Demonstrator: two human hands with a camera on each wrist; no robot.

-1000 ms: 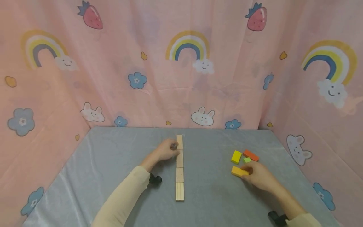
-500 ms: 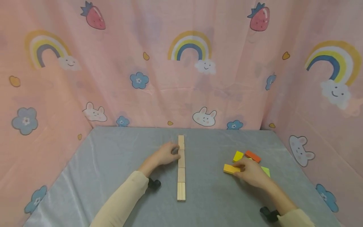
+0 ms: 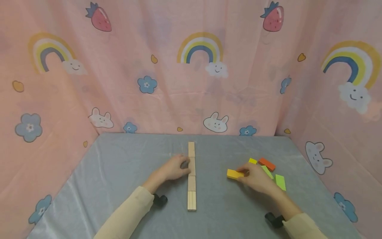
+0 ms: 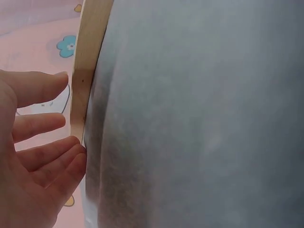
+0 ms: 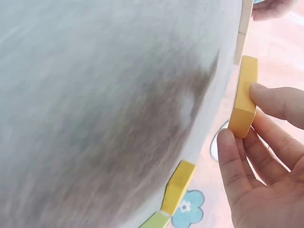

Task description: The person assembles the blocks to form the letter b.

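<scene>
Leftward comes the yellow-orange block (image 3: 234, 174), away from the green blocks (image 3: 280, 182), your right hand (image 3: 257, 178) clamped on its smooth, square-edged sides! It's between that cluster and your row of pale wooden blocks (image 3: 191, 183), the grey, soft-looking table (image 3: 219, 202) stretching across the gap. Your left hand (image 3: 170, 169), fingers apart, sits at the row's left edge. Pink printed curtains (image 3: 173, 106) stand behind.

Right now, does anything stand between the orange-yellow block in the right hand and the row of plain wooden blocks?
Nothing visible does: only grey cloth shows between the orange-yellow block and the wooden row. The left hand is at the row's other side; the other coloured blocks lie farther right.
</scene>
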